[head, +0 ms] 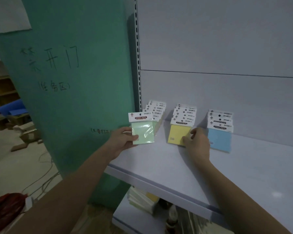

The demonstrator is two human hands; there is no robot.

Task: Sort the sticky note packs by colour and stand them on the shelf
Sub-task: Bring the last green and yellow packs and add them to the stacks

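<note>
Three rows of sticky note packs stand on the white shelf (184, 166), leaning against its back panel. My left hand (123, 138) holds a green pack (143, 132) by its lower left corner, just in front of the green row (156, 109) at the shelf's left end. My right hand (195, 141) pinches the lower right corner of the front yellow pack (178, 134), which heads the yellow row (185, 112). To the right stands the blue row (220, 137), untouched.
A teal wall panel (74, 98) with handwriting borders the shelf on the left. A slotted metal upright (138, 65) runs up the shelf's left edge. More packs (142, 200) lie on a lower shelf. Cables trail on the floor at left.
</note>
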